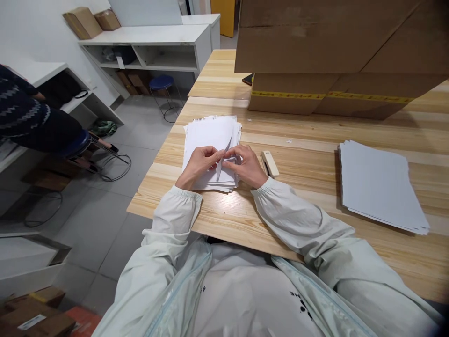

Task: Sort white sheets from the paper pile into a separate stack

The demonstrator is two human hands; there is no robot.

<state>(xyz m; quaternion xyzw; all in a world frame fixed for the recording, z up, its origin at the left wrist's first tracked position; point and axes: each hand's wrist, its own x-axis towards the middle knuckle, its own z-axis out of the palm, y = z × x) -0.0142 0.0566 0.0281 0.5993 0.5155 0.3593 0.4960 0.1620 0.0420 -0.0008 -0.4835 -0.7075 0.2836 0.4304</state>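
A stack of white paper sheets [206, 133] lies near the left edge of the wooden table, its edges uneven. Over it, my left hand [203, 163] and my right hand [246, 164] meet, fingertips almost touching. Both pinch the lifted edge of a top sheet of paper [220, 169], which stands up between them in a narrow fold. Just right of my right hand rests a cream-coloured stapler [270, 164], with no hand on it. A second paper stack [380, 180] lies farther right on the table.
Large cardboard boxes [298, 91] with yellow tape stand at the table's back right. To the left, a person [31, 112] sits on a blue stool. Another blue stool [162, 83] stands before white shelves [164, 35]. Boxes [38, 313] sit on the floor at lower left.
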